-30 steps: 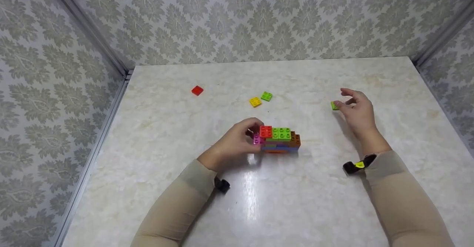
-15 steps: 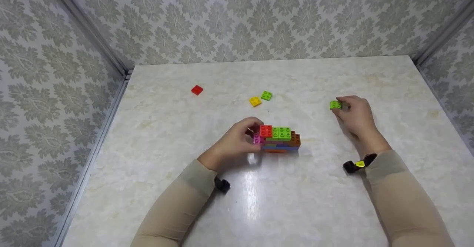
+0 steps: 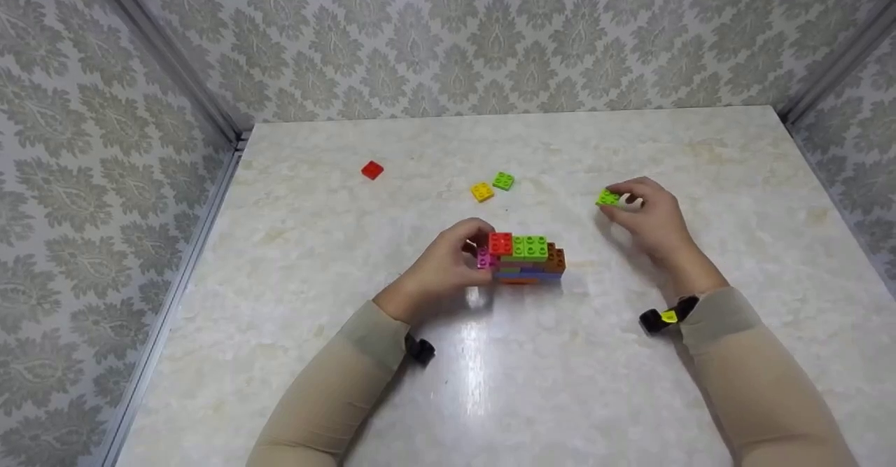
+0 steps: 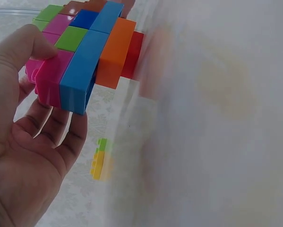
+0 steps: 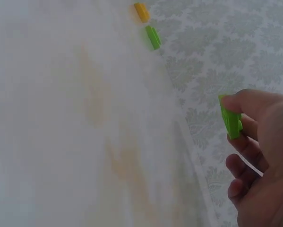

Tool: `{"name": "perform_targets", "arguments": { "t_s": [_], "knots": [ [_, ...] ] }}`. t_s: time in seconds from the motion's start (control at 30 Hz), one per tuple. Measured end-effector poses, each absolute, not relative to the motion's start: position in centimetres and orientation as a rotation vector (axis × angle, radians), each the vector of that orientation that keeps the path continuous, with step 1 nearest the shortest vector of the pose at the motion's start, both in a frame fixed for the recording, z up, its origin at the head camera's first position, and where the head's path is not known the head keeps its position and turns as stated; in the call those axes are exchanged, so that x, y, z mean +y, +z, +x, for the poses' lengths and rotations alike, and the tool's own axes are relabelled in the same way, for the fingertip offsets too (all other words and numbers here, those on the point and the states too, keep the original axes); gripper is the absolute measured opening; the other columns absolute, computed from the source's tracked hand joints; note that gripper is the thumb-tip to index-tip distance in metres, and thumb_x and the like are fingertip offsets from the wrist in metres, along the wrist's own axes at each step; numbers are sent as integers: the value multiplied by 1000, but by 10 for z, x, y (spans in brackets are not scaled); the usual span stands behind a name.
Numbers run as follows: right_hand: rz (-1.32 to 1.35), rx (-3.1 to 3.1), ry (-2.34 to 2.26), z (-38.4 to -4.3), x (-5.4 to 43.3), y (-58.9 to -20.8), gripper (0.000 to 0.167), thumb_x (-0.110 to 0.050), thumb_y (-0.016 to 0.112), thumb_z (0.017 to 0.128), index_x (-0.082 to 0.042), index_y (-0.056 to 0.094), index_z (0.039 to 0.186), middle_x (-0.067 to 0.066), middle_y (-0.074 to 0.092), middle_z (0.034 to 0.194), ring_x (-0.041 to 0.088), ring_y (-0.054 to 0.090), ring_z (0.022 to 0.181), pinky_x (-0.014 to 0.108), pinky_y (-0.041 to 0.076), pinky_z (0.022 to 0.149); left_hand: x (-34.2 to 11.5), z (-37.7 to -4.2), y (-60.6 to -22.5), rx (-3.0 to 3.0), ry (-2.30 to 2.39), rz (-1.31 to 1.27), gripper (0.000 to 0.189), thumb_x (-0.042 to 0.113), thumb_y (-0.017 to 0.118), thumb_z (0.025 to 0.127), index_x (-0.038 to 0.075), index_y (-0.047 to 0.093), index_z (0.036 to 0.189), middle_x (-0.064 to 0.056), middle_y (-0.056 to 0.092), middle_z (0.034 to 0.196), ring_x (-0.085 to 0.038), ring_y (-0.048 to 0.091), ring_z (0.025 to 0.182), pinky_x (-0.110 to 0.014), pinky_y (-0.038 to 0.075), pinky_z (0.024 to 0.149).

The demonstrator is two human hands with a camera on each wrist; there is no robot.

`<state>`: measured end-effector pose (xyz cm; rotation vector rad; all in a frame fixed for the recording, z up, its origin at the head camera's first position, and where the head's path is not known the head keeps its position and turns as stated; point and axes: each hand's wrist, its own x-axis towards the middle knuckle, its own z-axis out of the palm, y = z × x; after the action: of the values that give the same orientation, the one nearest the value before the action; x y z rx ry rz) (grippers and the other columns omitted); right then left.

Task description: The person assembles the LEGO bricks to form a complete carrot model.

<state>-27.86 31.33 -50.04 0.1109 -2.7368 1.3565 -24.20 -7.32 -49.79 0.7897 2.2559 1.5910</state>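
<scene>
A built-up stack of toy building bricks (image 3: 530, 248) stands at the table's middle, with red and lime green on top and brown at its right end. My left hand (image 3: 455, 257) grips its left end, thumb on a magenta brick (image 4: 54, 75) in the left wrist view. Blue, orange and red bricks form the stack's lower layers there. Off to the right, my right hand (image 3: 651, 218) pinches a thin lime green 2x2 brick (image 3: 607, 197) between thumb and fingers. In the right wrist view this green brick (image 5: 232, 120) is held off the table.
Toward the back of the table (image 3: 315, 208) lie a yellow brick (image 3: 481, 192) and a green brick (image 3: 503, 180) side by side. A red brick (image 3: 372, 170) lies farther left. Patterned walls (image 3: 455, 40) enclose the table at the back and both sides.
My right hand has closed its fingers on the lime green brick, lifted it and moved it left. The left hand and the brick stack have barely shifted.
</scene>
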Motion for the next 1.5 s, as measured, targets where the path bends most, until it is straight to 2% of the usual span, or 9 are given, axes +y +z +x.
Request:
{"name": "perform_targets", "arguments": {
  "t_s": [0.27,0.4,0.6,0.93,1.03,1.27,1.4,1.5],
  "knots": [
    [364,-2617,1501,-263,278,-490,29,-23,83,106,-11,82,132,6,72,129,28,58,111,27,39,84,-72,-242,-499,2289,1588,760,45,4,82,92,11,64,132,-6,70,131,-21,62,120,-39,55,107],
    [467,-2548,1601,-253,264,-484,25,-15,84,104,-10,84,128,3,72,125,28,59,110,26,41,84,-72,-243,-499,2296,1594,769,45,3,82,92,10,64,133,-7,70,131,-21,61,120,-40,55,108],
    [598,-2510,1646,-241,250,-477,26,-7,84,101,-10,84,127,-5,72,123,16,59,106,27,43,84,-71,-244,-498,2316,1579,776,44,4,82,94,10,64,134,-7,68,132,-21,61,121,-39,56,108],
    [721,-2548,1564,-227,236,-472,26,-9,86,100,-16,86,125,2,73,122,13,57,104,34,46,85,-71,-243,-498,2316,1574,780,43,2,81,94,10,64,133,-8,68,130,-22,61,119,-41,56,108],
    [749,-2552,1550,-225,234,-471,27,-9,87,99,-16,86,125,3,73,122,15,56,103,36,45,85,-71,-243,-497,2318,1573,765,44,4,82,95,11,64,134,-7,68,130,-21,61,120,-40,56,109],
    [759,-2574,1484,-221,232,-468,27,-10,90,97,-16,87,123,3,72,122,32,58,107,36,45,86,-70,-242,-496,2304,1586,747,42,5,84,96,11,65,133,-6,69,130,-21,62,119,-40,56,109],
    [750,-2602,1431,-219,232,-465,27,-11,90,97,-18,87,124,2,72,123,33,61,110,35,46,88,-70,-242,-495,2316,1572,764,44,5,85,95,10,65,134,-7,69,132,-21,62,119,-41,56,108],
    [763,-2599,1408,-218,232,-464,28,-11,90,97,-17,87,124,3,72,123,27,61,109,32,47,88,-71,-242,-495,2320,1565,765,45,6,85,95,10,65,135,-8,69,133,-21,62,119,-42,56,109]
  ]
}}
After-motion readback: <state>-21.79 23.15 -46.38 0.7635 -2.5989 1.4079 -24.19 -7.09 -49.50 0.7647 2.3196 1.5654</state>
